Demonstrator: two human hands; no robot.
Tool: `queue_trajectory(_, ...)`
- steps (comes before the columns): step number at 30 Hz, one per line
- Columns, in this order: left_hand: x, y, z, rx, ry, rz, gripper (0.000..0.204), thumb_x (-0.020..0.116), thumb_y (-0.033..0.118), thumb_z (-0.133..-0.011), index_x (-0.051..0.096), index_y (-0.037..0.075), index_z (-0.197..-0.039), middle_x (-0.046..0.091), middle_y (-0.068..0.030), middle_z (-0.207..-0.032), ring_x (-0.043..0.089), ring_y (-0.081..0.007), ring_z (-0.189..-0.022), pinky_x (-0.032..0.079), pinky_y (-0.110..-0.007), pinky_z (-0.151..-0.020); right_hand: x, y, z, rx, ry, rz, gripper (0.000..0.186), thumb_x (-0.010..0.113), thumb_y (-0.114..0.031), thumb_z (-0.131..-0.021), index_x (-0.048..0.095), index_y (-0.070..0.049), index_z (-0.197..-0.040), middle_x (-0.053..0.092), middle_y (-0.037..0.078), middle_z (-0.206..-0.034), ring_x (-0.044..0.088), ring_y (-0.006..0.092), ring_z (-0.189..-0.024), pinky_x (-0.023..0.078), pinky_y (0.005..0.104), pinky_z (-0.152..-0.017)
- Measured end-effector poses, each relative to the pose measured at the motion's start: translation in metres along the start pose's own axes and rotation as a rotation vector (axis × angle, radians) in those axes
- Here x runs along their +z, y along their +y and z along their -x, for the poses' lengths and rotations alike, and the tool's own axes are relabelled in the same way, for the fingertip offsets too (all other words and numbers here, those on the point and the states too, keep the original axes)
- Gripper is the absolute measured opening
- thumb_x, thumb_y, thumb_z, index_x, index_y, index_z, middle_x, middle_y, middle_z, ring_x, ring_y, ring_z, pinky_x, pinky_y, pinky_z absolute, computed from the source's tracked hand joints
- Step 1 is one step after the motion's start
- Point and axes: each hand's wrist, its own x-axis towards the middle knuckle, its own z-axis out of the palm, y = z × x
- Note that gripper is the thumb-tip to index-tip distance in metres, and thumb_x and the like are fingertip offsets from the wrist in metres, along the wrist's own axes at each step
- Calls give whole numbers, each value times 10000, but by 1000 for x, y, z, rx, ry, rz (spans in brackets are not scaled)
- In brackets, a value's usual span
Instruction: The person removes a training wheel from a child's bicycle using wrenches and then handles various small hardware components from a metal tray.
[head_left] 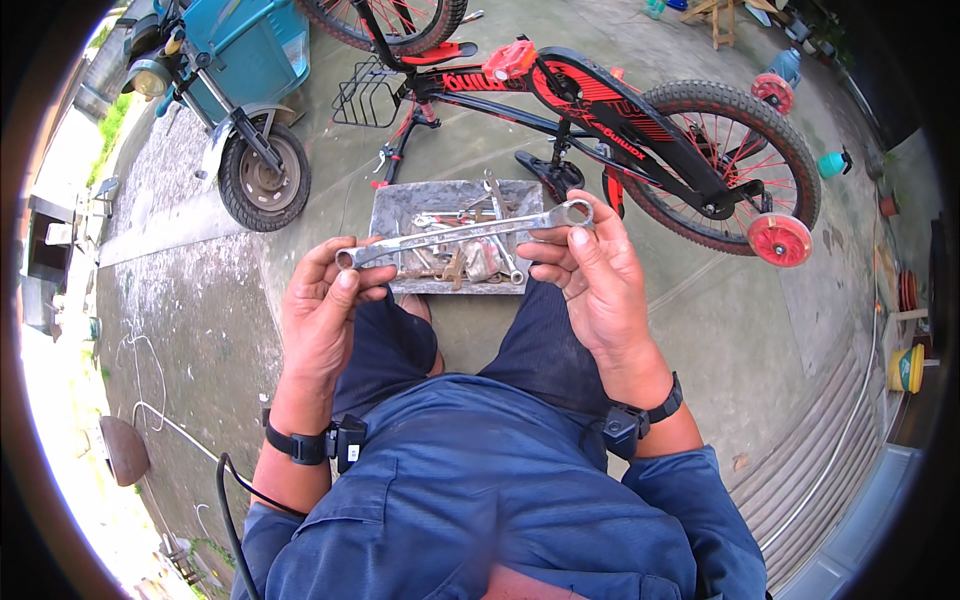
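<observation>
A long silver double-ended ring wrench [455, 236] spans the gap between my two hands, slightly higher at its right end. My left hand [325, 295] pinches the smaller ring end between thumb and fingers. The larger ring end rests in my right hand [597, 275], with the thumb against it and the fingers behind. Beneath the wrench a grey rectangular tray [385, 212] sits on the ground by my feet. Several wrenches, including a combination wrench [505, 258], and other metal pieces lie jumbled inside it.
A black and red bicycle [600, 125] lies upside down or tipped beyond the tray, its red training wheel [780, 239] at right. At the far left stands a blue cargo tricycle [245, 60]. A yellow bucket [906, 369] is by the right edge. A cable [228, 500] runs beside my left arm.
</observation>
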Motion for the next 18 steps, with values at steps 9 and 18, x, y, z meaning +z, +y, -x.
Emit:
queue_trajectory(9, -12, -3, 3, 23, -21, -45, 299, 549, 47, -976, 497, 12, -1269, 665, -186, -1106, 692, -217, -917, 544, -266, -734, -5, -5, 0, -8, -54, 216, 231, 539, -226, -1015, 550, -35, -1146, 667, 83, -812, 665, 147, -650, 521, 226, -575)
queue_trajectory(18, -9, 9, 5, -13, -28, 1, 346, 586, 11, -906, 497, -4, -1240, 651, -155, -1050, 676, -179, -857, 529, -235, -682, 14, -23, 9, -218, -116, 399, 138, 570, -32, -946, 582, -11, -1082, 571, 65, -915, 632, 115, -714, 524, 235, -629)
